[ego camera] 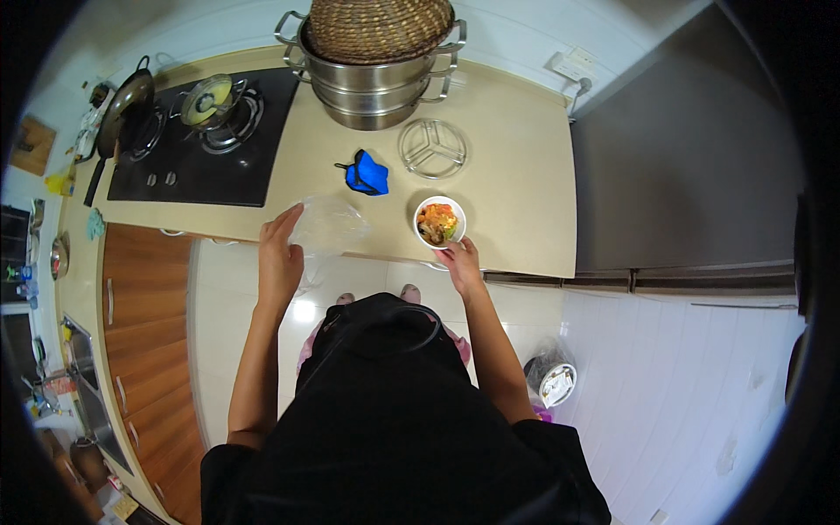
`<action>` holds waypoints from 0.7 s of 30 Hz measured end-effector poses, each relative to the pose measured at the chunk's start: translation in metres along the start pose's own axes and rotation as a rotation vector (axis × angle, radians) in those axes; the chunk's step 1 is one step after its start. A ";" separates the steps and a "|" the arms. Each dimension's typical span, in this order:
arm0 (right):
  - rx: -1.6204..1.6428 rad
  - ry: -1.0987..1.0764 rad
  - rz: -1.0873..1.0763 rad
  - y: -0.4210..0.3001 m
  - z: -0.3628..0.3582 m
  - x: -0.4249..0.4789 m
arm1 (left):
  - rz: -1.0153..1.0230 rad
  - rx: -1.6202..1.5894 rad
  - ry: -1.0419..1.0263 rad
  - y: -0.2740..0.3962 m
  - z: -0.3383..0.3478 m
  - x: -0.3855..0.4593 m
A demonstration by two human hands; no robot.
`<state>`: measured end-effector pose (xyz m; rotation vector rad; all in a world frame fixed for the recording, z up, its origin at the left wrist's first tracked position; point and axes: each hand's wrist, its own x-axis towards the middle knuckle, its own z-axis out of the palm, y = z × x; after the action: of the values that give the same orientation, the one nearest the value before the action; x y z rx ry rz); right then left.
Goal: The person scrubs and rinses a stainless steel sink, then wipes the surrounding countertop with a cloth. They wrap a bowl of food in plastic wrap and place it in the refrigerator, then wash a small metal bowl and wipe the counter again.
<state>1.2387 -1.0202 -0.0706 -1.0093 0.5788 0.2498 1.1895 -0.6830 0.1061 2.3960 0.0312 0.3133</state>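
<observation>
My right hand [461, 262] grips the near rim of a small white bowl [418, 230] at the front of the counter. Cooked food [438, 222] fills the bowl, in orange, brown and green pieces. Off to the left, my left hand [282, 252] is at the counter's front edge with a clear plastic bag [331, 224] at its fingers. The bag spreads over the countertop, and part of it hangs below the edge. Its thin film makes the exact hold hard to see. Beyond the bag lies a blue cloth pad with black trim [367, 174]. Behind the bowl rests a round metal steaming rack [433, 149].
A stacked steel steamer [371, 85] with a woven lid [380, 29] stands at the back. On the left, a gas hob [197, 180] carries a glass-lidded pot [209, 105] and a wok [128, 108]. A grey refrigerator [682, 164] borders the counter's right end. A waste bin [558, 384] is on the floor.
</observation>
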 end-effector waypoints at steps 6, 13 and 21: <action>-0.013 -0.015 0.002 -0.024 0.006 -0.024 | 0.038 -0.017 0.020 0.011 0.002 0.005; -0.011 -0.207 0.019 -0.069 0.040 -0.084 | 0.092 -0.143 -0.049 0.008 0.031 0.014; 0.035 -0.341 0.100 -0.088 0.102 -0.136 | 0.161 -0.259 -0.156 0.026 0.059 0.028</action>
<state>1.2009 -0.9709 0.1107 -0.8803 0.3221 0.4880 1.2286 -0.7380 0.0863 2.1618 -0.2594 0.1902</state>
